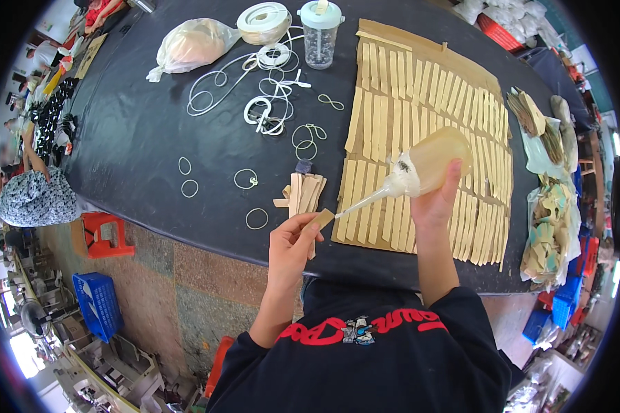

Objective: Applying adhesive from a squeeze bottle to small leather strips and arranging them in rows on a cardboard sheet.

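My left hand pinches a short tan strip between thumb and fingers near the table's front edge. Wrapped round a squeeze bottle of cloudy yellowish liquid is my right hand. The bottle lies tilted, its long white nozzle pointing down left with the tip at the strip's end; whether they touch, I cannot tell. White material covers the bottle's neck. Just beyond my left hand lies a loose bundle of pale strips. Under the bottle, rows of similar strips lie side by side on a cardboard sheet.
A black-covered table carries several thin rubber bands, coiled white cord, a lidded cup, a round white container and a knotted plastic bag. Bagged scraps sit at the right edge. A red stool stands left.
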Demonstrator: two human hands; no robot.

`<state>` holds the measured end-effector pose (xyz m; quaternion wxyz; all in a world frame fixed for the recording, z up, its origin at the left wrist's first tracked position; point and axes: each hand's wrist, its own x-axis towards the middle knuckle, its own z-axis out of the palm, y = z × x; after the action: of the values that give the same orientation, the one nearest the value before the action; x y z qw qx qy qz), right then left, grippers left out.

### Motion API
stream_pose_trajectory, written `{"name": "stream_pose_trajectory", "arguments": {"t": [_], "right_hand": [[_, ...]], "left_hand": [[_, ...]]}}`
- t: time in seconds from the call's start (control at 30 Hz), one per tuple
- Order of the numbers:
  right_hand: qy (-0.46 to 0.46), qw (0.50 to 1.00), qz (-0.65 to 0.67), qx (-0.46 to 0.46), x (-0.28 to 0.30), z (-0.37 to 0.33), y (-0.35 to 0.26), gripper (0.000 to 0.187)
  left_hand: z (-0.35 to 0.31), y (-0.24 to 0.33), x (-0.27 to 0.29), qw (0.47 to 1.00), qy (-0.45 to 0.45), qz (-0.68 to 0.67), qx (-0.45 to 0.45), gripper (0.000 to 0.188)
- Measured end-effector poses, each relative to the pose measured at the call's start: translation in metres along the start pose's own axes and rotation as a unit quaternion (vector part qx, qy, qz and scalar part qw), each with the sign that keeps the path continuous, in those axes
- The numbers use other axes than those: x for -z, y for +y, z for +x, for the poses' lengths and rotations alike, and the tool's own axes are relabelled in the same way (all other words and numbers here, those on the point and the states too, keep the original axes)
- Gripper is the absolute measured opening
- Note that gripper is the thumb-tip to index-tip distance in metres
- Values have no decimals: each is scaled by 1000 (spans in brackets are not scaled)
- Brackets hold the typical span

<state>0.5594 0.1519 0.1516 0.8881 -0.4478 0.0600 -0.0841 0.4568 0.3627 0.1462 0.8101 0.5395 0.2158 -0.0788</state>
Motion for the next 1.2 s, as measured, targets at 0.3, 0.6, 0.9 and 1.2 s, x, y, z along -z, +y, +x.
{"name": "stream_pose_trajectory", "arguments": {"t": [0.3, 0.6, 0.9, 1.2], "right_hand": [[4, 1000, -27, 0, 7, -3, -5, 61], [9, 1000, -10, -1, 10, -3, -4, 58], [-11, 998, 51, -37, 12, -3, -13, 55], [-29, 995, -4, -96, 42, 9, -20, 65]], "left_hand": [[-6, 10, -15, 1000, 4, 21, 10, 12], [-9, 11, -16, 999, 7, 38, -1, 11], [-4, 13, -21, 1000, 7, 28, -6, 11], [25, 21, -32, 999, -4, 24, -25, 13]]}}
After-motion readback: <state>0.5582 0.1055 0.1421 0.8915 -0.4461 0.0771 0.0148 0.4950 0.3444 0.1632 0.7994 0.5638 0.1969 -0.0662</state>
